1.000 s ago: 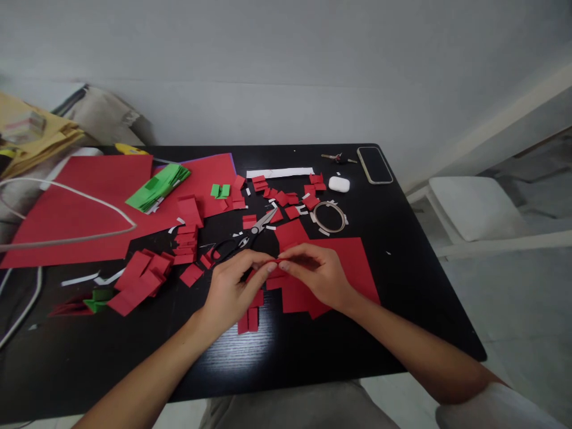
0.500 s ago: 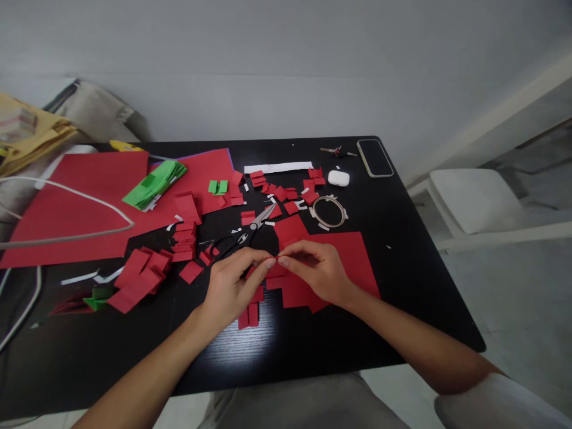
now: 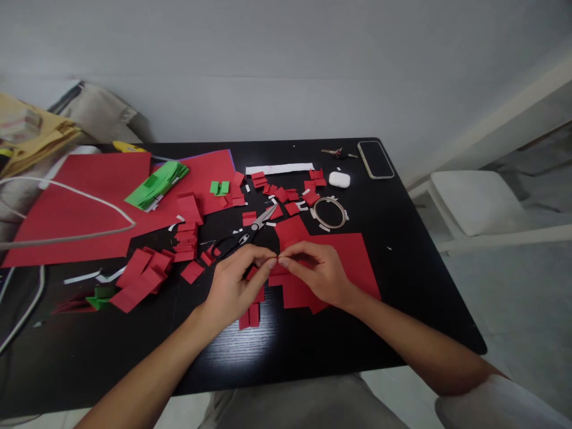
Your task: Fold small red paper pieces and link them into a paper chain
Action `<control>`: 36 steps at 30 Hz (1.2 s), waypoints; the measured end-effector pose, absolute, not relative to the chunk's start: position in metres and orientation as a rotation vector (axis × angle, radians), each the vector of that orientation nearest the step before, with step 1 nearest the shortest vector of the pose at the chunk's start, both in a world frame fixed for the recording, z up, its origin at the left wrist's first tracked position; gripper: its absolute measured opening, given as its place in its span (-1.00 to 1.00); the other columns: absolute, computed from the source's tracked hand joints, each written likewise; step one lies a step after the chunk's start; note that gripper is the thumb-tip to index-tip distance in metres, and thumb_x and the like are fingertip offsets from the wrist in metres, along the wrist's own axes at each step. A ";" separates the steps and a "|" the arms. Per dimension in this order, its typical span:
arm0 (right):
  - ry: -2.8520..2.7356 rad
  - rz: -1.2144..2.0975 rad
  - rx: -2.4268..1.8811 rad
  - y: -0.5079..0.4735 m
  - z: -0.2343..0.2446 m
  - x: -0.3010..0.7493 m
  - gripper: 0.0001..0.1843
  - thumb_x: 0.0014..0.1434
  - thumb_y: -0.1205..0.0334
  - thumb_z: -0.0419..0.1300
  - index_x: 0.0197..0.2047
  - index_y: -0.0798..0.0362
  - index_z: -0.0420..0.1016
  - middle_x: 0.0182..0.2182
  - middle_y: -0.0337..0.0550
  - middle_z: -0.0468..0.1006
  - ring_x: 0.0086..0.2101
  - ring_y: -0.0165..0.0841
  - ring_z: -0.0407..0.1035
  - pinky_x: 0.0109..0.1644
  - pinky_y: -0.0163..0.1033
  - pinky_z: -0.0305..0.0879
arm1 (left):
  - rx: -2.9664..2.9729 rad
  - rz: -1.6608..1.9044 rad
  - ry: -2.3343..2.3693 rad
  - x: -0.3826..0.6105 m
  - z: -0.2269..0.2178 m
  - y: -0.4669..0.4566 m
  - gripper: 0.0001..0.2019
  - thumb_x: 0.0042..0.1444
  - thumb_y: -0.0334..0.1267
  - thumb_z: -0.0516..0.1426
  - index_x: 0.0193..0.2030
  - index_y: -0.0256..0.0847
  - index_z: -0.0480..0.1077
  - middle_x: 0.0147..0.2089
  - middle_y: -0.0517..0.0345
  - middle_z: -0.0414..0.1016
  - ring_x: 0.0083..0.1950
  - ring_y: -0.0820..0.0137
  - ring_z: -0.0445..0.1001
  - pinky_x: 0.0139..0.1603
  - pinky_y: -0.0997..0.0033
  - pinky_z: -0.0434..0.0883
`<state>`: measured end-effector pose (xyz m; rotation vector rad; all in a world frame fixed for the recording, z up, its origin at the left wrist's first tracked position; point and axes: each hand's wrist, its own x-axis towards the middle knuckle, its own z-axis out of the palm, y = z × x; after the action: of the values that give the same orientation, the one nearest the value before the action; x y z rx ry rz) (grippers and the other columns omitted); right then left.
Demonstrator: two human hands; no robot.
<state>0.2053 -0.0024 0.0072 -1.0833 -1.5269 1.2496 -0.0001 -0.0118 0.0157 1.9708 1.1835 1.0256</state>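
Observation:
Over the red paper sheets (image 3: 344, 262), my left hand (image 3: 236, 274) and my right hand (image 3: 319, 268) meet fingertip to fingertip. Both are closed in a pinch on a small piece of red paper, almost wholly covered by the fingers. Just beyond my left hand lie scissors (image 3: 255, 226) with black handles, blades partly apart. Folded red paper pieces (image 3: 249, 316) rest beside and under that hand. More small red pieces (image 3: 281, 193) and white paper scraps are scattered behind the scissors.
On the left are large red sheets (image 3: 102, 179), a green paper bundle (image 3: 158, 185), folded red strips (image 3: 140, 280) and a white cable (image 3: 89, 193). A tape roll (image 3: 329, 213), white case (image 3: 339, 179), keys (image 3: 340, 154) and phone (image 3: 375, 159) lie at the back right.
The hands keep their pinch at nearly the same spot, with only slight finger movement. The whole view has shifted a little.

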 end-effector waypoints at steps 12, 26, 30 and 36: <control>-1.507 1.292 -1.082 -0.002 0.005 0.205 -0.88 0.26 0.13 0.38 -0.18 -0.03 0.68 -0.26 -0.17 0.74 -0.23 -0.28 0.64 -0.08 -0.19 0.58 | 1.958 1.029 1.216 0.000 0.013 -0.013 -0.92 0.36 -0.32 0.16 -0.15 -0.19 0.50 -0.26 0.15 0.59 -0.26 0.43 0.54 -0.19 0.45 0.48; -1.463 1.353 -1.063 -0.002 0.007 0.204 -0.89 0.25 0.15 0.38 -0.18 -0.02 0.67 -0.26 -0.16 0.73 -0.24 -0.29 0.63 -0.09 -0.19 0.58 | 2.006 1.085 1.166 0.000 0.013 -0.012 -0.94 0.35 -0.34 0.19 -0.16 -0.19 0.51 -0.30 0.20 0.57 -0.31 0.48 0.52 -0.23 0.51 0.46; -1.495 1.350 -1.057 -0.002 0.008 0.205 -0.88 0.29 0.14 0.34 -0.20 -0.01 0.67 -0.27 -0.16 0.73 -0.24 -0.29 0.63 -0.10 -0.22 0.56 | 2.026 1.103 1.169 0.000 0.014 -0.013 -0.95 0.35 -0.37 0.19 -0.15 -0.19 0.50 -0.29 0.20 0.57 -0.30 0.48 0.52 -0.23 0.52 0.46; -1.593 1.253 -1.034 -0.001 0.007 0.205 -0.90 0.31 0.19 0.32 -0.17 -0.01 0.67 -0.25 -0.16 0.73 -0.22 -0.30 0.62 -0.09 -0.23 0.53 | 2.046 1.124 1.169 0.001 0.014 -0.013 -0.94 0.35 -0.39 0.19 -0.14 -0.21 0.50 -0.28 0.18 0.57 -0.29 0.48 0.53 -0.21 0.53 0.46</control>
<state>0.2055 -0.0011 0.0068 -1.0338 -1.5928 1.2535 0.0007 -0.0126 0.0143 2.0458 1.1692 1.1242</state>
